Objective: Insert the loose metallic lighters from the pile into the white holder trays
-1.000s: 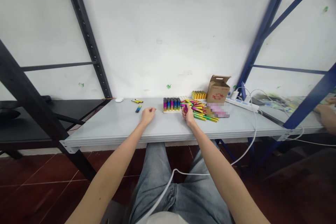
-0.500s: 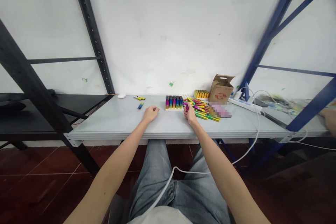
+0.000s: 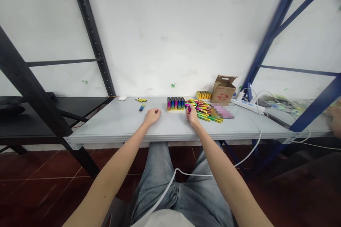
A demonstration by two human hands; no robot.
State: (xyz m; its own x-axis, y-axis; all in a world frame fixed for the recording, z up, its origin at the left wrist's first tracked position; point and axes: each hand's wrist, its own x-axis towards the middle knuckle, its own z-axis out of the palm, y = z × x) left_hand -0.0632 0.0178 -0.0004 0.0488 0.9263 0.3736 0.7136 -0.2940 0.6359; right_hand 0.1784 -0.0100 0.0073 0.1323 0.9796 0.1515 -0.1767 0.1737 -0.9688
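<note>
Your right hand (image 3: 191,116) pinches one lighter (image 3: 189,108) at frame centre, just right of the tray of upright lighters (image 3: 175,104). Your left hand (image 3: 152,116) rests loosely curled, empty, left of the tray; the right is nearer.

A pixelated patch (image 3: 223,111) obscures the item at 3 o'clock from the lighter pile (image 3: 204,111). Another person's hand (image 3: 335,120) is cut off at the right edge (blurred). Lighter markings are too small to read.
</note>
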